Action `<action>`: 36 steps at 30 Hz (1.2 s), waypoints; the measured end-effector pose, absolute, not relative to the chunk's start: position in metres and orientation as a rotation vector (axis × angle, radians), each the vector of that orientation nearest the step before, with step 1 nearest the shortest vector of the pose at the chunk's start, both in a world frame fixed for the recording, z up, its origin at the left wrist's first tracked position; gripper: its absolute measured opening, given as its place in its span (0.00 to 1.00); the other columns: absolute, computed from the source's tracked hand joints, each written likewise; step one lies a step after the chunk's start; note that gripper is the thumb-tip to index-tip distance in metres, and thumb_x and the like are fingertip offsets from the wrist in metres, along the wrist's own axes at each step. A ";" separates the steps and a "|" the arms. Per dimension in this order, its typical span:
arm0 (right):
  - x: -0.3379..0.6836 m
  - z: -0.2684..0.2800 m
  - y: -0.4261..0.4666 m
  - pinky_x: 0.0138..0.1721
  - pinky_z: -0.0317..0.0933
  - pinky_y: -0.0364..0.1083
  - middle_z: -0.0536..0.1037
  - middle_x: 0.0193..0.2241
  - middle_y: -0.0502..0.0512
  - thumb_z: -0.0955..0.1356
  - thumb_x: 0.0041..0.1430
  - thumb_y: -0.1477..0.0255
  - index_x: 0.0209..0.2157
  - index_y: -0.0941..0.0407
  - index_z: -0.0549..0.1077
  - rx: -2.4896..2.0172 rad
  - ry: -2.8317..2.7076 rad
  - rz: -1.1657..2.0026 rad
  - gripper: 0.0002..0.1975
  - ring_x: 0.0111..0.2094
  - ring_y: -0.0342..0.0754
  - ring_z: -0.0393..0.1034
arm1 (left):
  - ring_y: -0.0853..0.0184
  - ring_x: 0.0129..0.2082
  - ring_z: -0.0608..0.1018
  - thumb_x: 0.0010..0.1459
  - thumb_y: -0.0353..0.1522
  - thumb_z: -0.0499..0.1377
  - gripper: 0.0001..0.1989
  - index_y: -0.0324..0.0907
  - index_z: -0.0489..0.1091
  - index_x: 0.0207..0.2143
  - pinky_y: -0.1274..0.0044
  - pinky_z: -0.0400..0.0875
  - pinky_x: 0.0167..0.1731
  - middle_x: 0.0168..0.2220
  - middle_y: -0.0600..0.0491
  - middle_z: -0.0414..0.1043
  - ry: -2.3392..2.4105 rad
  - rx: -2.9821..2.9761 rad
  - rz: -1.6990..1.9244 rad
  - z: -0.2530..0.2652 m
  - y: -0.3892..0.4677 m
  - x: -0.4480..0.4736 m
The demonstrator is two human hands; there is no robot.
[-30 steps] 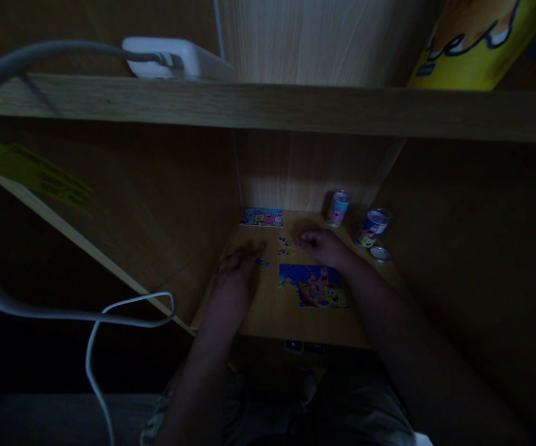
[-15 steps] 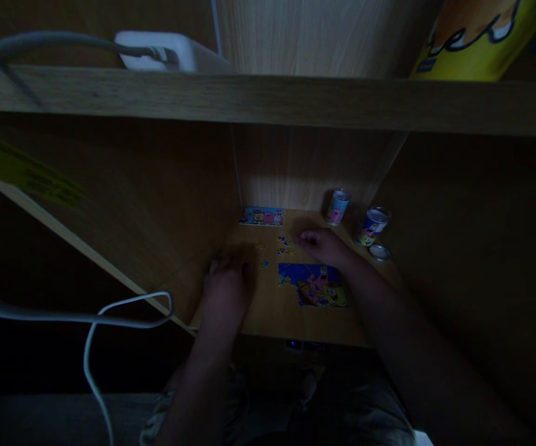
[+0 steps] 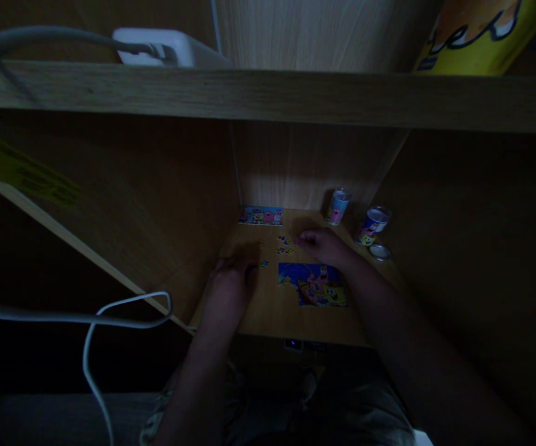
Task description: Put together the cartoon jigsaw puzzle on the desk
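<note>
A partly assembled cartoon jigsaw puzzle (image 3: 321, 285) lies on the wooden surface, its lower left part uneven. Just beyond it are several loose puzzle pieces (image 3: 285, 251), with a blue piece (image 3: 264, 264) off to their left. My right hand (image 3: 323, 244) rests to the right of the loose pieces, fingertips pinched together; whatever is between them is too dark to make out. At the left, my left hand (image 3: 230, 279) is low over the surface, thumb apart from its bent fingers, and nothing shows in it.
A cartoon picture strip (image 3: 261, 216) lies against the back panel. Two printed tins (image 3: 338, 207) (image 3: 372, 227) stand back right, with a round metal lid (image 3: 380, 252) beside them. Overhead, a shelf edge (image 3: 268, 93) carries a white adapter (image 3: 170, 48); a white cable (image 3: 128, 322) hangs left.
My left hand has shifted slightly right, its thumb now closer to the blue piece. My right hand stays almost where it was, still pinched. The view has tilted a little.
</note>
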State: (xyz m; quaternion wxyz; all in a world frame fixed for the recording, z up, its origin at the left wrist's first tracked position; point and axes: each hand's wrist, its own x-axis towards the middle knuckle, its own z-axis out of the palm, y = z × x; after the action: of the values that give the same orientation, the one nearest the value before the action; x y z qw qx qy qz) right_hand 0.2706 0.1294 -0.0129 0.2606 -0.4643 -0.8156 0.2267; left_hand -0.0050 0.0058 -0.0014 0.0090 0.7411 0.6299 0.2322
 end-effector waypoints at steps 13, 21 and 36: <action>0.269 -0.010 0.128 0.29 0.50 0.45 0.68 0.21 0.47 0.65 0.68 0.55 0.25 0.55 0.69 -1.236 -2.229 0.599 0.22 0.26 0.44 0.60 | 0.53 0.51 0.78 0.70 0.36 0.59 0.11 0.47 0.80 0.48 0.62 0.72 0.55 0.50 0.46 0.79 1.913 2.388 0.630 0.006 0.002 0.003; 0.270 -0.012 0.130 0.30 0.51 0.45 0.69 0.22 0.47 0.65 0.67 0.56 0.27 0.55 0.71 -1.248 -2.227 0.605 0.20 0.26 0.44 0.61 | 0.52 0.50 0.78 0.68 0.39 0.62 0.10 0.43 0.78 0.44 0.63 0.74 0.55 0.48 0.44 0.78 2.013 2.328 0.725 -0.004 0.007 -0.005; 0.270 -0.012 0.129 0.30 0.51 0.45 0.68 0.22 0.47 0.65 0.68 0.56 0.26 0.55 0.70 -1.242 -2.232 0.608 0.20 0.25 0.44 0.61 | 0.55 0.51 0.79 0.64 0.22 0.54 0.19 0.43 0.79 0.51 0.65 0.74 0.57 0.52 0.44 0.78 2.058 2.320 0.689 -0.009 0.006 -0.010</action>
State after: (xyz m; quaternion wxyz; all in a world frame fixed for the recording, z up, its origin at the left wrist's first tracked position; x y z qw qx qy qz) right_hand 0.2701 0.1291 -0.0118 0.2550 -0.4574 -0.8220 0.2238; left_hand -0.0096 0.0064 -0.0088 -0.0179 0.7301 0.6477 0.2169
